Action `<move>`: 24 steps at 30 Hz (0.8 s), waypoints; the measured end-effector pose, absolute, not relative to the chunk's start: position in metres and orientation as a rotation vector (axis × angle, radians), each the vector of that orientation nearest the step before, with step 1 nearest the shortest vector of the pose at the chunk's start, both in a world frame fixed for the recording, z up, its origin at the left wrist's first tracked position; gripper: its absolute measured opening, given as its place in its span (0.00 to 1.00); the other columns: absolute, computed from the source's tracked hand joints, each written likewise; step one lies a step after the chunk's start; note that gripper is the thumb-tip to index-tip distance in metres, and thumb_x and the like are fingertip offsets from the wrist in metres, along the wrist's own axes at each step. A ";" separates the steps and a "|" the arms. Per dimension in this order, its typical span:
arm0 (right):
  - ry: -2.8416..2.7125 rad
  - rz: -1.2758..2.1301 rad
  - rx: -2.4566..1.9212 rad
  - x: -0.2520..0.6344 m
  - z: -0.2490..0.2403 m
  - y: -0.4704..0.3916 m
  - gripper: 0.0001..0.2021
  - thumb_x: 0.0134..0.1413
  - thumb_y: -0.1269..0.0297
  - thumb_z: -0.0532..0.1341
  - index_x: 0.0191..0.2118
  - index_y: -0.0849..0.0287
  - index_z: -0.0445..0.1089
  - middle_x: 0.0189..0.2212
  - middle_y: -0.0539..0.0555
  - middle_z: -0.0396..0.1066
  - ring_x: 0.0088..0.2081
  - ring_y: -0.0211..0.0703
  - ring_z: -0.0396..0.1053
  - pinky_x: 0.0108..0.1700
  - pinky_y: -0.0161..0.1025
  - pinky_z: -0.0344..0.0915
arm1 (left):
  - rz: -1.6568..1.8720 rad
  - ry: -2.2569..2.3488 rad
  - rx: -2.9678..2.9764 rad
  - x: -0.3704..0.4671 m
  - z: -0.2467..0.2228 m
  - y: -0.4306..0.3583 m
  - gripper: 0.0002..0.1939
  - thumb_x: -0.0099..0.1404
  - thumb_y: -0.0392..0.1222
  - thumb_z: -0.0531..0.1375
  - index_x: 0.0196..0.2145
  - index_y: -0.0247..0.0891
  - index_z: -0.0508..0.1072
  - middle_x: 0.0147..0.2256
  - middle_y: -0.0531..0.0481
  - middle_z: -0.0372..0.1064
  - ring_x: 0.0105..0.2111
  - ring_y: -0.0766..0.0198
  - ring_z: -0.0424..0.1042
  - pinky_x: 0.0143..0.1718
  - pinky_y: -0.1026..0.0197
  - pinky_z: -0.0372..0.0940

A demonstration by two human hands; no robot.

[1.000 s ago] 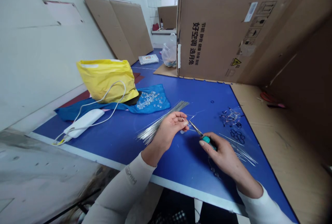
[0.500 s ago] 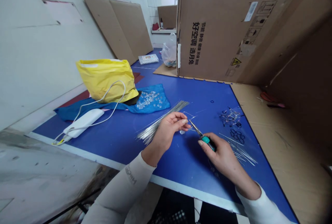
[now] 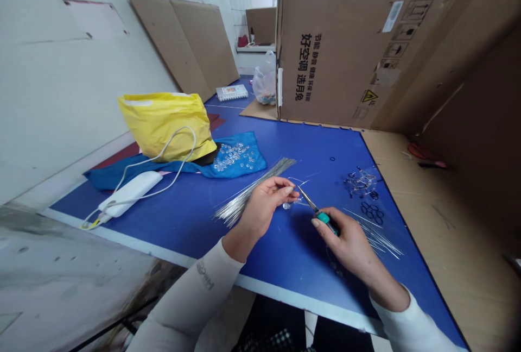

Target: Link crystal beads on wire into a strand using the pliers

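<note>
In the middle of the blue table, my left hand is closed in a pinch on a thin silvery wire. My right hand grips the green-and-black handles of needle-nose pliers. The pliers' tips meet the wire close to my left fingertips; whether the jaws are closed cannot be made out. A clear bead shows just below my left fingers. Beneath and behind my left hand lies a bundle of straight wires. A smaller spread of wires lies beside my right hand, partly hidden by it.
Clear beads lie on a blue cloth by a yellow bag. A white power strip with its cable sits left. Black rings and a tangle of beaded wire pieces lie right. A big cardboard box stands behind.
Both hands keep nearly the same place. The pliers' tips and my left fingers have shifted very slightly, and the camera view has moved a little.
</note>
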State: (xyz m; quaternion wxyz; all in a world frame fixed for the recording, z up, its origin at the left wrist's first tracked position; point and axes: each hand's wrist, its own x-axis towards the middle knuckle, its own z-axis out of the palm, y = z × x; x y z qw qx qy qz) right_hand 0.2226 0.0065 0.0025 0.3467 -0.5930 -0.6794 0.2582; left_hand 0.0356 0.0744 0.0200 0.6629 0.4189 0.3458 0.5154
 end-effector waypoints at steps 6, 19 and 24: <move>-1.753 0.672 -1.533 0.223 0.002 0.007 0.17 0.58 0.49 0.57 0.38 0.58 0.71 0.30 0.54 0.74 0.29 0.44 0.69 0.32 0.38 0.63 | 1.167 0.823 0.993 0.035 0.019 0.074 0.09 0.58 0.40 0.67 0.35 0.35 0.73 0.31 0.50 0.74 0.30 0.63 0.76 0.37 0.59 0.69; -1.749 0.691 -1.571 0.222 0.001 0.007 0.17 0.59 0.49 0.56 0.39 0.58 0.71 0.29 0.53 0.73 0.29 0.43 0.68 0.33 0.39 0.62 | 1.162 0.816 1.035 0.037 0.021 0.074 0.07 0.58 0.38 0.65 0.35 0.36 0.72 0.30 0.52 0.73 0.30 0.66 0.75 0.37 0.62 0.67; -1.755 0.706 -1.561 0.222 0.003 0.007 0.17 0.59 0.49 0.56 0.39 0.58 0.71 0.30 0.54 0.74 0.31 0.44 0.69 0.35 0.39 0.63 | 1.154 0.837 1.047 0.037 0.021 0.073 0.07 0.58 0.39 0.65 0.35 0.36 0.72 0.27 0.53 0.73 0.28 0.67 0.74 0.34 0.63 0.67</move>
